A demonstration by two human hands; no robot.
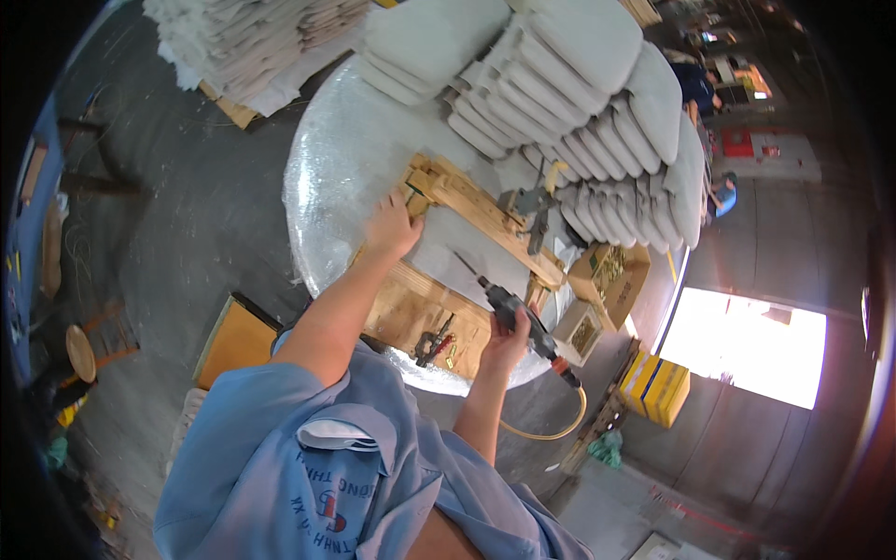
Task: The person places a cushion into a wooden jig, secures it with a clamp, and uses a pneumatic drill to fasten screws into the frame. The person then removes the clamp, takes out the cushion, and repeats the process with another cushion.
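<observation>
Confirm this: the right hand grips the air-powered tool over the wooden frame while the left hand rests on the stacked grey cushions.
Not quite. In the head view the left hand rests on the wooden frame, not on the grey cushions. The right hand does grip the air-powered tool.

Left arm: bare from a rolled blue sleeve, reaching forward and up from the lower edge, elbow nearly straight.
Left hand (pixel 392 229): palm down, back of the hand toward the camera, pressed flat, fingers (pixel 403 201) spread slightly and pointing away from the body.
Right arm: bare forearm rising from the lower middle, bent at the elbow, shorter reach than the left, held closer to the body.
Right hand (pixel 505 343): wrist cocked, fingers curled in a closed grip, thumb side up, knuckles facing right.
Spacing: the two hands are apart, the left farther forward than the right.
</observation>
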